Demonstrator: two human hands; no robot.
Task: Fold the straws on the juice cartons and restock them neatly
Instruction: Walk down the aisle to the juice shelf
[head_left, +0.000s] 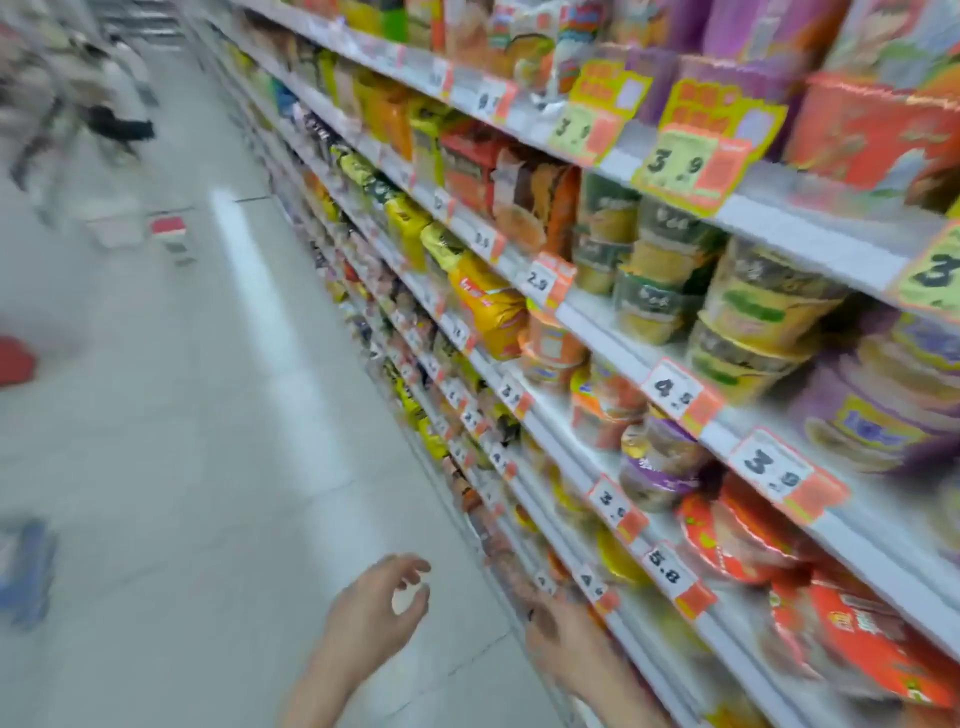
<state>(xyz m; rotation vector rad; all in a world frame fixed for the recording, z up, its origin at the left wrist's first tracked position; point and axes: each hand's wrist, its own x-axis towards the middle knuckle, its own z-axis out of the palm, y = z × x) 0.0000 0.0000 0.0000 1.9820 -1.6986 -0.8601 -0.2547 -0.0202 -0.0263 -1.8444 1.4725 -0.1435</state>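
A supermarket aisle seen from head height, much of it blurred; tiered white shelves (810, 234) run along the right, packed with noodle cups (748, 312) and yellow packets (488, 306), with price tags (675, 389) along their edges; a pale tiled floor (208, 467) fills the left. The left hand (374, 603) hangs over the floor, fingers loosely curled and slightly apart, holding nothing; the right hand (561, 634) is at a low shelf edge (too smeared to tell how its fingers lie). Where the juice cartons are cannot be told.
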